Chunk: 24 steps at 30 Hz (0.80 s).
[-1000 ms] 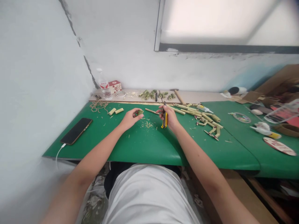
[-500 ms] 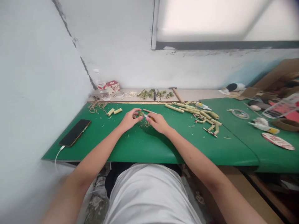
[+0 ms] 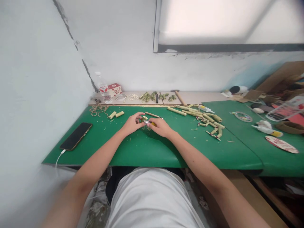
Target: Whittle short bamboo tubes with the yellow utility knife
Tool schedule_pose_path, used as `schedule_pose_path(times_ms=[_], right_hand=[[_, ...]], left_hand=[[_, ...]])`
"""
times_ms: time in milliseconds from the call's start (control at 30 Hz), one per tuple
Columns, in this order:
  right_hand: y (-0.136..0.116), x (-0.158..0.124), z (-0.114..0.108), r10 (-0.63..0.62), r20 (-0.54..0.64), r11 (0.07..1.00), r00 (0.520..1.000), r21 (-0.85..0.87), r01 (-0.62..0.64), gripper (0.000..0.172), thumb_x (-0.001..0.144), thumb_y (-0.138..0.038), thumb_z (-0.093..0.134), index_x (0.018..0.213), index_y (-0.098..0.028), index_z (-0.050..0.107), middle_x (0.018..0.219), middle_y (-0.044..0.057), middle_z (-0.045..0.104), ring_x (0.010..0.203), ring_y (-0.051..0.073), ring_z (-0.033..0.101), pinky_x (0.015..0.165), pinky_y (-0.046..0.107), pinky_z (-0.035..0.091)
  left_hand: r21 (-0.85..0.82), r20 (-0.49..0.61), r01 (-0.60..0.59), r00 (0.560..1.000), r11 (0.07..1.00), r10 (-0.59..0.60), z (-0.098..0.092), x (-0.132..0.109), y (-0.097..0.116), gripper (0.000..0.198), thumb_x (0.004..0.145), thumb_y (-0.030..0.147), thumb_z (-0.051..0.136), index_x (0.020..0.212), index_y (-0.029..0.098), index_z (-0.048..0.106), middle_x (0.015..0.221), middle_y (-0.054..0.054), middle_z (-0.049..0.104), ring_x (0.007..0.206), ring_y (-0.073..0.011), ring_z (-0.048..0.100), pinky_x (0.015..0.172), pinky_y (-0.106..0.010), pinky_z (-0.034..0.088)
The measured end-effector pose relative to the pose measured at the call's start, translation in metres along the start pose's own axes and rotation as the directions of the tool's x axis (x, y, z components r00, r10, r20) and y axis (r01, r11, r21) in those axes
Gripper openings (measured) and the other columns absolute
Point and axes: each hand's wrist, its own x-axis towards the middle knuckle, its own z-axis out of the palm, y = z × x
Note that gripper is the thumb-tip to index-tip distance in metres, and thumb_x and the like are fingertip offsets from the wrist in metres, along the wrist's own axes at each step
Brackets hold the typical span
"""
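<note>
Over the green mat, my left hand (image 3: pixel 133 123) is closed around a short green bamboo tube (image 3: pixel 144 118), its pale open end facing up. My right hand (image 3: pixel 161 127) grips a small knife (image 3: pixel 147 122) with a silvery blade and some yellow at the handle. The blade meets the lower side of the tube, close to my left thumb. Fine shavings (image 3: pixel 149 128) lie beneath both hands. Just beyond them rests a thin stick (image 3: pixel 153 114) with a dark tip. My fingers hide part of the tube and most of the knife handle.
Bamboo lengths (image 3: pixel 190 111) and a glue bottle (image 3: pixel 206 109) lie to the right. Behind are cut bamboo pieces (image 3: pixel 149 96), a hammer (image 3: pixel 181 97) and a water bottle (image 3: pixel 104 90). Two short tubes (image 3: pixel 116 114), twine (image 3: pixel 98 110) and a plugged-in phone (image 3: pixel 76 136) are at left.
The bamboo tube has tilted in my left hand so that its open end shows. The knife in my right hand has shifted slightly left and down against it.
</note>
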Motion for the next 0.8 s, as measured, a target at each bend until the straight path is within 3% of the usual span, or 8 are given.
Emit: schedule_pose_path(times_ms=[333, 633, 800], right_hand=[[0.0035, 0.0006, 0.0020, 0.016, -0.047, 1.000, 0.999, 0.021, -0.015, 0.034, 0.110, -0.048, 0.056, 0.087, -0.024, 0.064, 0.073, 0.001, 0.064, 0.067, 0.019, 0.057, 0.065, 0.030, 0.030], [0.0010, 0.0002, 0.0008, 0.068, -0.070, 0.998, 0.995, 0.018, -0.067, 0.031, 0.108, -0.048, 0.057, 0.089, -0.024, 0.066, 0.076, 0.002, 0.067, 0.067, 0.019, 0.057, 0.065, 0.029, 0.030], [0.0052, 0.0007, 0.0028, 0.111, -0.153, 0.994, 0.982, -0.002, -0.113, 0.036, 0.109, -0.052, 0.053, 0.093, -0.023, 0.069, 0.078, 0.004, 0.071, 0.067, 0.019, 0.056, 0.066, 0.030, 0.030]], left_hand=[[0.099, 0.024, -0.012, 1.000, 0.995, 0.009, -0.0031, -0.0012, 0.0046, 0.046, 0.081, 0.043, 0.084, 0.116, 0.014, 0.080, 0.077, 0.000, 0.063, 0.067, -0.0140, 0.048, 0.062, -0.026, 0.036], [0.068, 0.056, -0.023, 0.998, 0.997, 0.019, -0.0017, -0.0002, 0.0030, 0.054, 0.084, 0.053, 0.081, 0.121, 0.013, 0.077, 0.086, -0.003, 0.069, 0.072, -0.0153, 0.053, 0.067, -0.028, 0.041], [0.043, 0.088, -0.017, 0.996, 0.999, 0.013, -0.0009, -0.0014, 0.0060, 0.055, 0.084, 0.055, 0.082, 0.118, 0.012, 0.078, 0.080, -0.001, 0.067, 0.066, -0.0140, 0.050, 0.064, -0.027, 0.039]])
